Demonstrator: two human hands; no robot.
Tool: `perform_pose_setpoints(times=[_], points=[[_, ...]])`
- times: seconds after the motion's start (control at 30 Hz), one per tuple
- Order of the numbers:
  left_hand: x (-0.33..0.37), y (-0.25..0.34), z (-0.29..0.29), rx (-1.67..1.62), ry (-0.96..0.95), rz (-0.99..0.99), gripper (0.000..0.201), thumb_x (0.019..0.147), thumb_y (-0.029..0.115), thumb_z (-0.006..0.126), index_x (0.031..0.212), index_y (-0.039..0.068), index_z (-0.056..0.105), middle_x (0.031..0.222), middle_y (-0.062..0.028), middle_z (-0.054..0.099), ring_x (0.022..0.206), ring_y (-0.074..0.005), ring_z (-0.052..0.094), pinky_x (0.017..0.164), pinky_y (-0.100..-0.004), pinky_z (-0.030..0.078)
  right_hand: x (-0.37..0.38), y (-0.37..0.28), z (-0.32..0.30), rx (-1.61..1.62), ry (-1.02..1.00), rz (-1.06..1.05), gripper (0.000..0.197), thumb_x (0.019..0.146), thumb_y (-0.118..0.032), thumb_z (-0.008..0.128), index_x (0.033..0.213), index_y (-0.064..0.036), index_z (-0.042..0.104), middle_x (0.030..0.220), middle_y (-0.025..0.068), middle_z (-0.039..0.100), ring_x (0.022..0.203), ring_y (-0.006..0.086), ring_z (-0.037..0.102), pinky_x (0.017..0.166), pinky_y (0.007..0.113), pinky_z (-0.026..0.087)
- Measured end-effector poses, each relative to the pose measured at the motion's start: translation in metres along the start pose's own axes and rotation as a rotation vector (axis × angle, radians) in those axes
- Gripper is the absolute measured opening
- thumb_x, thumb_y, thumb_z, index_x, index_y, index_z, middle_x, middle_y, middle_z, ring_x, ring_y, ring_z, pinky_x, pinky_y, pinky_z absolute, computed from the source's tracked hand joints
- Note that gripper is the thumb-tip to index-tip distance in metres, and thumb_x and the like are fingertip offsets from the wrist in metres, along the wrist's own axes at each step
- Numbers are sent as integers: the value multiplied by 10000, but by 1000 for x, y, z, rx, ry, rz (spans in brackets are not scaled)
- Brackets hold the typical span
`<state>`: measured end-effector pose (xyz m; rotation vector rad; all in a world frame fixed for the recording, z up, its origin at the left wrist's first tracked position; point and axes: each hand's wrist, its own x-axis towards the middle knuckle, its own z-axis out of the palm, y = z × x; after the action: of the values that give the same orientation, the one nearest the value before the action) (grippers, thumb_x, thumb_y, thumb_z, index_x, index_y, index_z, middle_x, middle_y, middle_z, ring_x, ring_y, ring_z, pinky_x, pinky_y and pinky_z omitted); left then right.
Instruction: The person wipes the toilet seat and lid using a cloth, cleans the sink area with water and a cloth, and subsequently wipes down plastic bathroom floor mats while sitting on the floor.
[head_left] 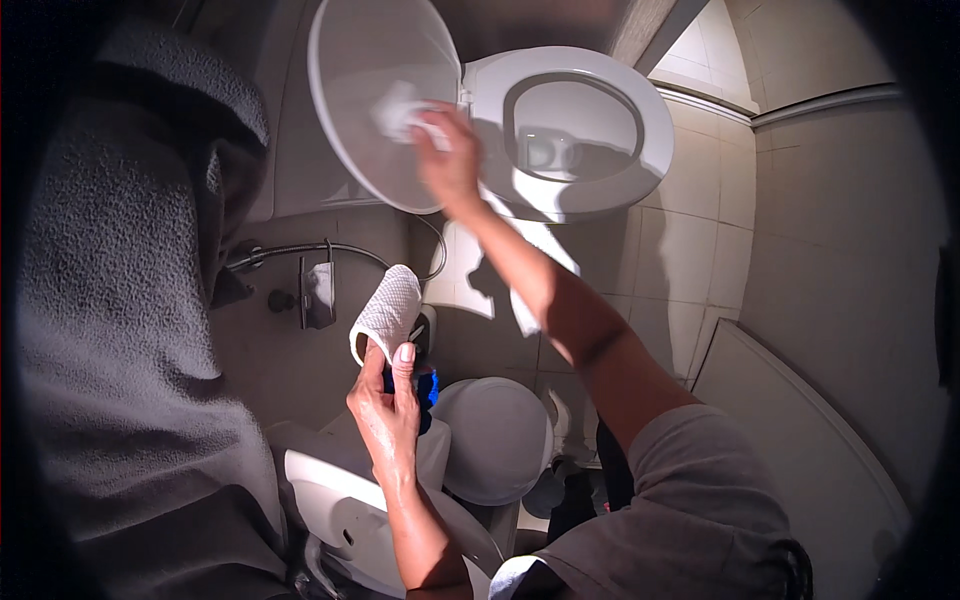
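Far, the right hand [450, 165] curls around blurred white paper [393, 106] within the edge of the raised lid [372, 55]; contact is unclear. Nearer, the left hand [386, 412] grips a white paper roll [392, 305], one fingertip hidden in its hollow. Tiled floor [690, 235] opens right of the toilet [652, 130]; grey cloth [120, 260] is cut off left.

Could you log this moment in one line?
left hand: holding white paper roll | right hand: holding white wad at raised toilet lid | toilet seat: down
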<state>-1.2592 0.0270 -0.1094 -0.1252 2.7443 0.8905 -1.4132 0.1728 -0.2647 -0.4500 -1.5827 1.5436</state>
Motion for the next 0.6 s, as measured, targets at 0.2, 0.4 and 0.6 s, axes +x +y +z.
perform_pose_setpoints(times=[0.2, 0.4, 0.6], points=[[2, 6, 3, 57, -33, 41, 343, 845, 317, 562, 971, -1, 577, 582, -7, 476, 505, -56, 339, 428, -223, 279, -58, 147, -115, -714, -243, 182, 192, 665, 5, 614, 837, -62, 667, 783, 93, 615, 828, 282, 526, 732, 363, 427], [5, 5, 2, 58, -63, -53, 257, 836, 218, 582, 958, -8, 591, 787, -132, 619, 628, -132, 547, 507, -233, 428, -33, 85, -2, -122, -239, 434, 287, 745, 65, 487, 974, -26, 634, 812, 76, 602, 689, 121, 545, 630, 225, 425], [6, -3, -2, 77, -64, -13, 243, 828, 218, 586, 923, -5, 602, 757, -145, 616, 634, -214, 586, 595, -289, 451, 37, -49, 75, 198, -137, -212, 159, 742, 51, 514, 862, 11, 611, 903, 130, 463, 834, 253, 483, 693, 339, 409]])
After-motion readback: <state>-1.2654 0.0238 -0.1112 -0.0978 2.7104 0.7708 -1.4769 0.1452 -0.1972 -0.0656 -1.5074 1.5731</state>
